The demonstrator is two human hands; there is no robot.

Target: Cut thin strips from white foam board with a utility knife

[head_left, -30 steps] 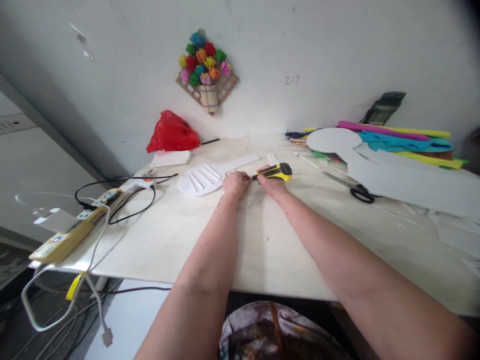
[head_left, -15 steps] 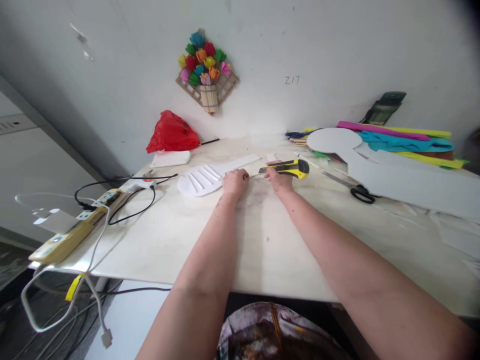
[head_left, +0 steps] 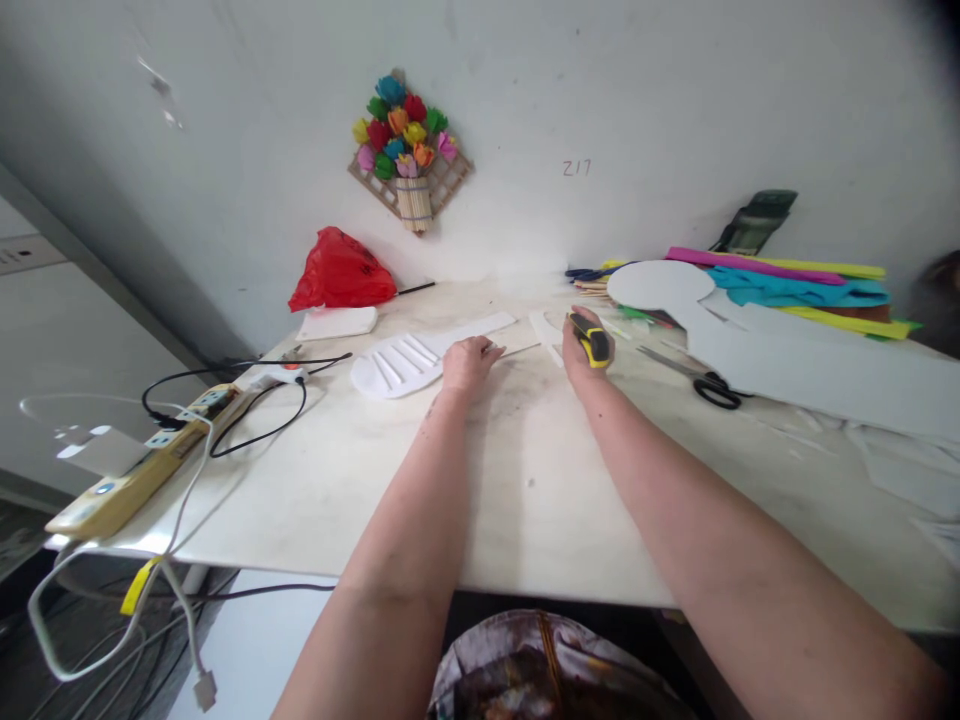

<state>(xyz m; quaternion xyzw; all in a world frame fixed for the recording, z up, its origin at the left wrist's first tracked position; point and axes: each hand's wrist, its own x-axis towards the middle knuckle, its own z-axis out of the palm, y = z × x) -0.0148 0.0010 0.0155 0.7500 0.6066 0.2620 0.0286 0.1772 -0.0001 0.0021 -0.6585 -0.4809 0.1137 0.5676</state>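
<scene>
In the head view, my right hand (head_left: 587,345) is closed around a yellow and black utility knife (head_left: 591,340), its handle end pointing toward me. My left hand (head_left: 466,366) pinches a thin stick (head_left: 519,350) that juts out to the right, low over the table. Behind and left of that hand lies a white, round, paddle-shaped cutout (head_left: 364,378) with several raised white strips across it and a long tail running right. Small white offcuts (head_left: 541,326) lie just left of my right hand.
Black-handled scissors (head_left: 714,388) lie right of my right hand. Beyond them are white sheets (head_left: 780,350) and folded coloured material (head_left: 802,287). A red plastic bag (head_left: 341,268) sits at the back left. A power strip (head_left: 142,460) with cables occupies the left edge.
My right hand has moved right, away from the stick, and turned the knife so its handle points toward me. My left hand stays nearly in place with the stick.
</scene>
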